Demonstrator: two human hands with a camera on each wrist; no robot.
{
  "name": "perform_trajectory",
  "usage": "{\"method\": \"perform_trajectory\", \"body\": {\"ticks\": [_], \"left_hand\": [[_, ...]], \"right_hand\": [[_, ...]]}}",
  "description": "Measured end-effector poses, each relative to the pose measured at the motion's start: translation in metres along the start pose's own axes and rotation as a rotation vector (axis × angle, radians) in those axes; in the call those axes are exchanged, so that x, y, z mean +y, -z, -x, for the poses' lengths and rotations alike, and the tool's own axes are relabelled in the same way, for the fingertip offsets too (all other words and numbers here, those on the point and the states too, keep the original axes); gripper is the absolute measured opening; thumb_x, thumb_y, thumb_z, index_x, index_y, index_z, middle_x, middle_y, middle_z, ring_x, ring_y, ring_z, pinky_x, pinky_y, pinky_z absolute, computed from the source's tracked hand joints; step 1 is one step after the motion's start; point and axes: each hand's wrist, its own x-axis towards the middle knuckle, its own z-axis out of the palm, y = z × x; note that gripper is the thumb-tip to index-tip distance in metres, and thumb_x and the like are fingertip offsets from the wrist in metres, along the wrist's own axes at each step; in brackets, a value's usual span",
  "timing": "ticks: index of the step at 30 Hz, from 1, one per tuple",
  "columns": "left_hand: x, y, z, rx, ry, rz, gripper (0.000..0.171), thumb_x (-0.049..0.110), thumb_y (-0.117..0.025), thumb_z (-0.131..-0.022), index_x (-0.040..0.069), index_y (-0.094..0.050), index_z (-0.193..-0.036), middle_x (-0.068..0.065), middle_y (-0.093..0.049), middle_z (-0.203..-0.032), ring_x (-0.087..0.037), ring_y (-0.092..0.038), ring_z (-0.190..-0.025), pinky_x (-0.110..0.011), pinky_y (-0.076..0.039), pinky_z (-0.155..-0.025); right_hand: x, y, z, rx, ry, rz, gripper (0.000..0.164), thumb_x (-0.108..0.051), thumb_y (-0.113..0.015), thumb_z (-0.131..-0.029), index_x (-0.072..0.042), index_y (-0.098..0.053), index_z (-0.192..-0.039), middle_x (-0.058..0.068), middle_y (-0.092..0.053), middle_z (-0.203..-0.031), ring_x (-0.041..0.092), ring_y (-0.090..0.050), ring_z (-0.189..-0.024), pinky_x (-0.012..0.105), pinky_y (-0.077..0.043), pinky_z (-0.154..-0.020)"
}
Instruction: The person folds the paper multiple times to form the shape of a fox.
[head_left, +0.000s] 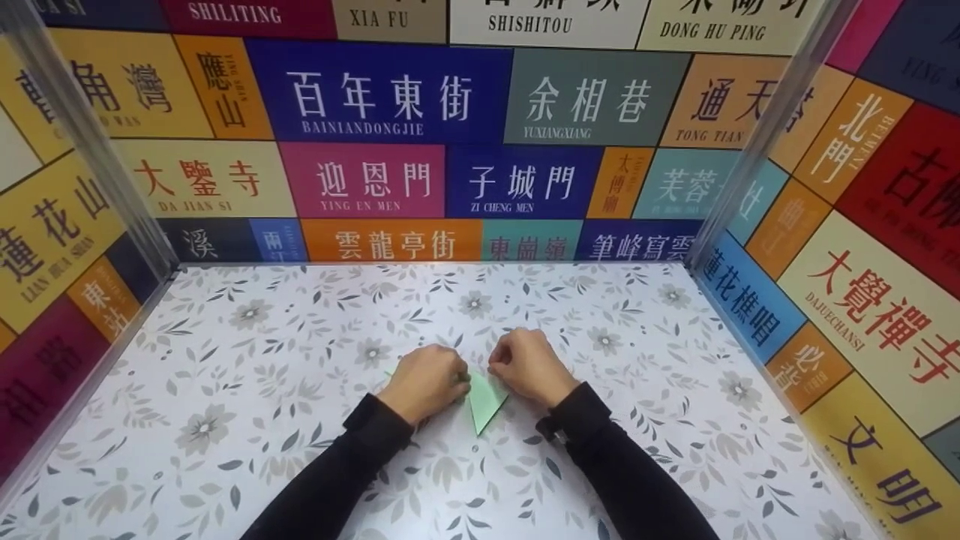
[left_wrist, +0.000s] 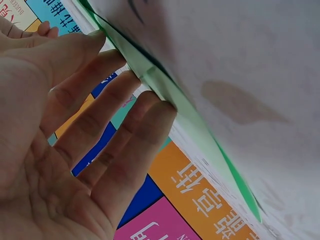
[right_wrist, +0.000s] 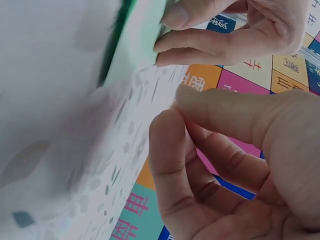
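Note:
A folded piece of light green paper (head_left: 486, 401) lies on the table between the hands, one pointed corner toward the person. A small green tip also shows past the far side of the left hand (head_left: 429, 382). That hand holds the paper at its left part; in the left wrist view its thumb and fingertips meet the folded paper (left_wrist: 187, 112). Just right of the paper is the right hand (head_left: 534, 366), its fingers curled and the thumb tip near the index fingertip. Nothing shows between them in the right wrist view, where the paper (right_wrist: 142, 37) is apart from these fingertips.
The table (head_left: 247, 405) has a white cover with grey leaves and flowers. Around it stand walls of coloured blocks (head_left: 375, 97) with Chinese characters, and clear posts (head_left: 765, 127) rise at the back corners.

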Motion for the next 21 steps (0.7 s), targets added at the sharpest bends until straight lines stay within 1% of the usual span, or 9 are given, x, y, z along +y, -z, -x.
{"method": "perform_trajectory", "body": {"ticks": [4, 6, 12, 16, 21], "left_hand": [[0.000, -0.002, -0.001, 0.021, -0.001, 0.011, 0.006, 0.010, -0.090, -0.089, 0.016, -0.091, -0.089, -0.004, -0.087, -0.091, -0.031, -0.083, -0.084, -0.049, -0.070, -0.076], [0.000, -0.003, -0.002, 0.027, 0.003, 0.013, 0.006, 0.010, -0.090, -0.088, 0.015, -0.092, -0.091, -0.004, -0.088, -0.092, -0.031, -0.084, -0.085, -0.050, -0.070, -0.076], [0.002, -0.006, -0.008, 0.022, 0.013, 0.023, 0.005, 0.010, -0.091, -0.090, 0.012, -0.093, -0.094, -0.006, -0.089, -0.095, -0.034, -0.085, -0.087, -0.050, -0.071, -0.078], [0.003, -0.007, -0.012, 0.033, -0.017, 0.029, 0.005, 0.006, -0.090, -0.090, 0.010, -0.092, -0.093, -0.007, -0.089, -0.091, -0.034, -0.084, -0.083, -0.050, -0.070, -0.075], [0.002, -0.007, -0.016, 0.044, -0.057, 0.020, 0.007, 0.003, -0.088, -0.091, 0.009, -0.091, -0.093, -0.008, -0.087, -0.088, -0.035, -0.083, -0.080, -0.050, -0.069, -0.072]], "right_hand": [[0.000, -0.005, 0.000, -0.008, 0.011, -0.002, 0.012, 0.000, -0.092, -0.091, -0.009, -0.086, -0.085, 0.004, -0.081, -0.080, 0.011, -0.066, -0.071, 0.033, -0.062, -0.072], [0.002, -0.008, 0.000, -0.012, 0.013, -0.008, 0.012, 0.001, -0.091, -0.090, -0.008, -0.085, -0.085, 0.004, -0.081, -0.079, 0.010, -0.065, -0.070, 0.032, -0.061, -0.071], [0.009, -0.013, 0.002, -0.001, 0.009, -0.004, 0.011, 0.004, -0.088, -0.086, -0.007, -0.085, -0.086, 0.004, -0.081, -0.079, 0.012, -0.067, -0.070, 0.033, -0.062, -0.072], [0.013, -0.015, 0.002, 0.021, 0.039, 0.027, 0.011, 0.006, -0.089, -0.083, -0.004, -0.085, -0.087, 0.006, -0.081, -0.080, 0.016, -0.070, -0.072, 0.035, -0.063, -0.073], [0.015, -0.017, -0.002, 0.035, 0.050, 0.042, 0.012, 0.006, -0.090, -0.083, -0.004, -0.085, -0.086, 0.007, -0.081, -0.080, 0.019, -0.071, -0.074, 0.039, -0.064, -0.075]]}}
